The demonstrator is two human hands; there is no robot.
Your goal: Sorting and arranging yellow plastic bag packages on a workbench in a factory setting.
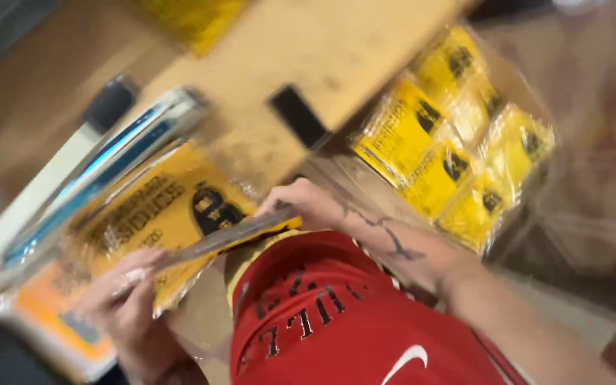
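Here both hands, left (126,299) and right (308,203), pinch opposite ends of the yellow packet (158,221).

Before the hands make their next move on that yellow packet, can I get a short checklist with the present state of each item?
1. Left hand on the yellow packet: ok, fingers grip its lower edge.
2. Right hand on the packet: ok, it rests at the packet's right end.
3. Grey strip across the packet: ok, it runs from hand to hand.
4. Packet on the wooden bench or lifted off it: cannot tell, motion blur.
5. Sealer bar clear of the hands: ok, it lies above and left of the packet.
6. Bundle of yellow packets out of the way: ok, off to the right.
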